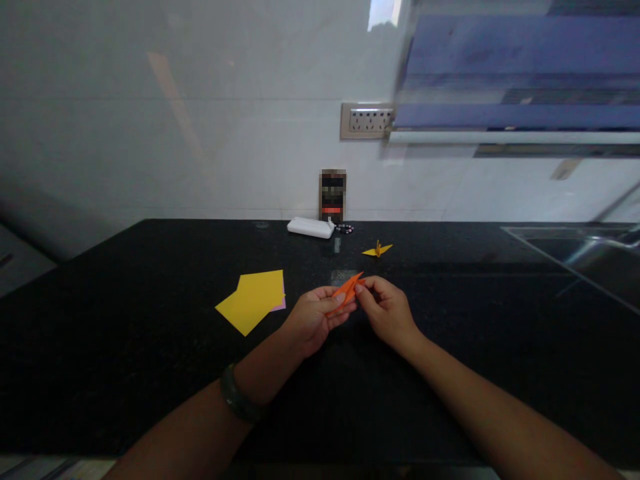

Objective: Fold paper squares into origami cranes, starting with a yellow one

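Observation:
A piece of folded orange paper [349, 287] is held between my two hands above the dark countertop. My left hand [315, 317] has it between thumb and fingers, palm turned up and fingers underneath. At its right end, my right hand [387, 307] pinches the paper with thumb and index finger. One pointed tip sticks up and to the right; the fingers cover part of the folds. Beyond my right hand, a yellow paper crane [378, 250] stands on the counter with its wings spread. Left of my hands lie yellow paper sheets [255, 300], overlapping, with a pink edge showing beneath.
The black countertop [165, 347] runs back to a pale tiled wall. A white case-like object [311, 228] with a beaded strap [344, 229] lies near a phone [333, 195] leaning on the wall. A metal sink edge [565, 263] is at right. A socket [367, 121] is above.

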`<state>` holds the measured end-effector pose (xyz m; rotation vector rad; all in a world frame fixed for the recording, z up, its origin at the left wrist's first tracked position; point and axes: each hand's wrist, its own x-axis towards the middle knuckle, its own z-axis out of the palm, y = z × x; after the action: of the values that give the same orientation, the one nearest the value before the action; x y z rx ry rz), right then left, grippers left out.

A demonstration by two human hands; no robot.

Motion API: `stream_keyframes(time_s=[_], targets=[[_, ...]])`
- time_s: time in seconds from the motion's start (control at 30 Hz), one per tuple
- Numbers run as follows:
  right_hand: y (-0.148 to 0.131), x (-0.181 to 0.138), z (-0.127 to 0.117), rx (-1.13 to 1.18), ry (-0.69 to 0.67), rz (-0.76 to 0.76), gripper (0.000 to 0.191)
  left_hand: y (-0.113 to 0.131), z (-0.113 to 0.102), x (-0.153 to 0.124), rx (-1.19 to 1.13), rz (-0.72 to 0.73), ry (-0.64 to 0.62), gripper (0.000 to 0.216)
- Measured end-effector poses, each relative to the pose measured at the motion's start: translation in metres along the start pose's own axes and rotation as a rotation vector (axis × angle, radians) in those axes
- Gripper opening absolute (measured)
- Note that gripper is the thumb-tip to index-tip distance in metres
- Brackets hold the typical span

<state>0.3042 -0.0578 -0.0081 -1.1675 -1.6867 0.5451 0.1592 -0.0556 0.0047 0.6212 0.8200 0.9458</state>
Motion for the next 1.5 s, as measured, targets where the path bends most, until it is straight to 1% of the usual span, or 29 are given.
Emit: stream_keyframes(time_s=[0.23,0.43,0.63,0.8,0.9,1.03,1.13,1.2,1.33,1.5], targets=[[-0.003,0.000,-0.001,-0.066,0.016,0.003,0.022,-0.001,0.001,-0.001,0.013,0.007,0.005,0.005],[0.002,0.001,-0.003,0.003,0.042,0.009,0.014,0.000,0.002,0.000,0.013,0.001,0.023,0.005],[0.003,0.000,-0.002,0.019,0.049,0.022,0.014,0.000,0.003,-0.001,0.020,0.003,0.012,0.004],[-0.001,0.001,-0.002,0.084,0.069,0.069,0.018,-0.002,0.002,-0.001,0.045,0.024,0.019,0.008],[-0.004,0.002,-0.002,0.178,0.050,0.108,0.019,-0.002,0.001,0.000,0.042,0.050,0.018,0.009],[-0.008,0.003,0.000,0.367,0.045,0.235,0.025,-0.005,0.000,0.001,0.048,0.118,0.041,0.016],[-0.012,0.002,0.004,0.400,0.034,0.319,0.025,-0.007,0.001,0.001,0.072,0.186,0.090,0.020],[-0.014,0.001,0.006,0.414,0.040,0.348,0.023,-0.008,0.002,0.001,0.096,0.221,0.110,0.024],[-0.015,0.000,0.009,0.430,0.059,0.365,0.020,-0.008,0.004,0.000,0.151,0.254,0.110,0.028],[-0.012,0.000,0.009,0.420,0.041,0.340,0.017,-0.008,0.003,0.000,0.218,0.243,0.111,0.028]])
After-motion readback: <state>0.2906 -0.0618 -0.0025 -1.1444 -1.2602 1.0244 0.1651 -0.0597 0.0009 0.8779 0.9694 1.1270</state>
